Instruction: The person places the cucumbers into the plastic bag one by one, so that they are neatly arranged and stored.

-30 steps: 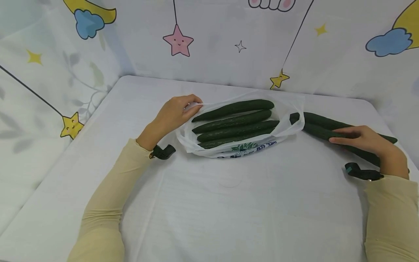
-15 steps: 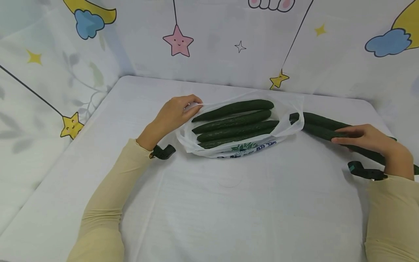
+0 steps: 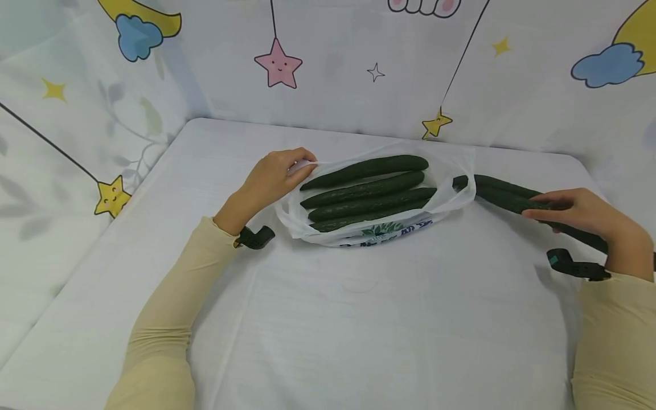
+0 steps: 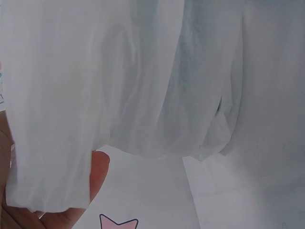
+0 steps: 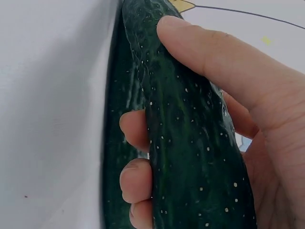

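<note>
My left hand (image 3: 279, 173) pinches the left rim of a thin white plastic bag (image 3: 328, 236). In the left wrist view, the sheet of the bag (image 4: 52, 157) hangs between thumb and fingers. Several dark green cucumbers (image 3: 366, 191) lie side by side inside the bag's mouth. To the right, my right hand (image 3: 586, 213) grips a cucumber (image 5: 190, 143), thumb on top and fingers curled round beneath. A second loose cucumber (image 5: 119, 157) lies alongside it, its near tip at the bag's right handle loop.
White cloth covers the table (image 3: 348, 330). A curtain (image 3: 338, 97) printed with stars and clouds stands right behind its back edge. Dark wrist cameras (image 3: 257, 237) stick out from both wrists, close over the cloth.
My right hand has shifted a little to the right and away from me, bringing the gripped cucumber with it. The left hand and bag have stayed put.
</note>
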Action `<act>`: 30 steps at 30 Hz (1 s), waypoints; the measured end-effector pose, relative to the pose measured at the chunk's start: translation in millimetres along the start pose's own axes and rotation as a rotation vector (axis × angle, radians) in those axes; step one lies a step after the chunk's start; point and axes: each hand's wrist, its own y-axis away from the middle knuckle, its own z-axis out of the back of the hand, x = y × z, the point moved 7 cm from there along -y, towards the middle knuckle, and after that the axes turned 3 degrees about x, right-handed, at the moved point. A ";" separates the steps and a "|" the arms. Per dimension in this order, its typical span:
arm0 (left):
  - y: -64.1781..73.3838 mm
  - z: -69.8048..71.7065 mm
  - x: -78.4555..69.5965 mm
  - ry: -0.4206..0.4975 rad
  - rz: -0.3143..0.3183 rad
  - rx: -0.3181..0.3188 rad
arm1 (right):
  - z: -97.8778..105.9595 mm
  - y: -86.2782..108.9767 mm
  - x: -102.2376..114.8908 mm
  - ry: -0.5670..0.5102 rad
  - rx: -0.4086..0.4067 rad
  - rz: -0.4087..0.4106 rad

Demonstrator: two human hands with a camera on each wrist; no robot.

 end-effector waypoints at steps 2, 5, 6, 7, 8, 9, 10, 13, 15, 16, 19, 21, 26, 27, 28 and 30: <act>0.1 0.2 -0.1 0.000 0.002 0.000 | 3.1 1.4 0.1 0.003 -0.010 -0.010; 0.3 0.6 -0.5 0.000 0.003 0.001 | 7.7 3.8 1.3 0.008 -0.030 -0.024; 0.3 0.6 -0.5 0.000 0.005 0.002 | 9.0 4.6 1.9 0.011 -0.038 -0.027; 0.4 0.6 -0.7 0.001 0.007 0.004 | 10.3 5.3 2.6 0.013 -0.046 -0.030; 0.4 0.7 -0.9 0.001 0.008 0.004 | 11.5 6.0 3.2 0.014 -0.055 -0.030; 0.5 0.6 -0.8 0.001 0.010 0.005 | 12.5 6.7 3.9 0.017 -0.062 -0.032; 0.6 0.5 -0.8 0.002 0.011 0.005 | 13.4 7.5 4.5 0.020 -0.070 -0.032; 0.9 0.4 -0.6 0.001 0.014 0.002 | 15.9 9.6 5.7 0.020 -0.093 -0.027; 0.9 0.2 -0.5 0.000 0.013 0.000 | 17.7 11.1 6.4 0.022 -0.116 -0.026; 0.8 0.2 -0.6 0.000 0.011 -0.001 | 18.8 11.7 6.6 0.024 -0.129 -0.025; 0.7 0.4 -0.2 -0.002 0.012 -0.002 | 21.4 13.0 6.6 0.031 -0.164 -0.028; 0.6 0.4 -0.1 -0.002 0.012 -0.003 | 23.2 13.6 6.6 0.032 -0.186 -0.029; 0.8 0.5 -0.6 0.001 0.009 -0.005 | 26.9 15.4 5.7 0.022 -0.232 -0.026; 0.9 0.5 -0.8 0.002 0.008 -0.005 | 27.2 16.1 5.4 0.021 -0.241 -0.027; 1.0 0.6 -1.0 0.002 0.007 -0.005 | 27.6 16.9 5.2 0.022 -0.252 -0.029; 1.1 0.5 -1.1 0.003 0.006 -0.005 | 28.3 18.8 5.5 0.027 -0.269 -0.029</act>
